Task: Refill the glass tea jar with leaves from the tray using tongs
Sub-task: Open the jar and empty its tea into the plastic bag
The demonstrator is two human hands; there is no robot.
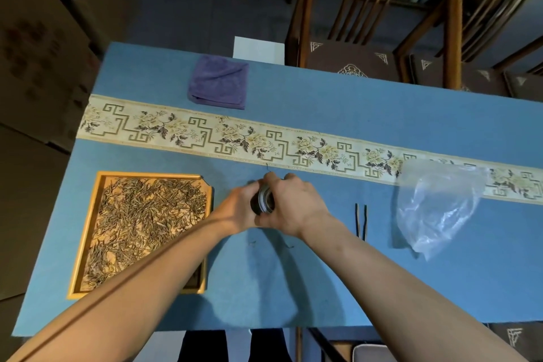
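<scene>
The glass tea jar (263,201) lies between both hands at the middle of the blue table, mostly covered by them. My left hand (238,206) grips its dark left end. My right hand (295,203) wraps over its right side and top. A yellow wooden tray (88,229) full of dry tea leaves sits to the left, partly under my left forearm. The dark tongs (360,222) lie on the cloth to the right of my right wrist, untouched.
A crumpled clear plastic bag (437,203) lies at the right. A folded purple cloth (219,82) sits at the far side, beyond a patterned runner (293,144). A few stray leaves (289,247) lie near the jar. Wooden chairs (367,23) stand behind the table.
</scene>
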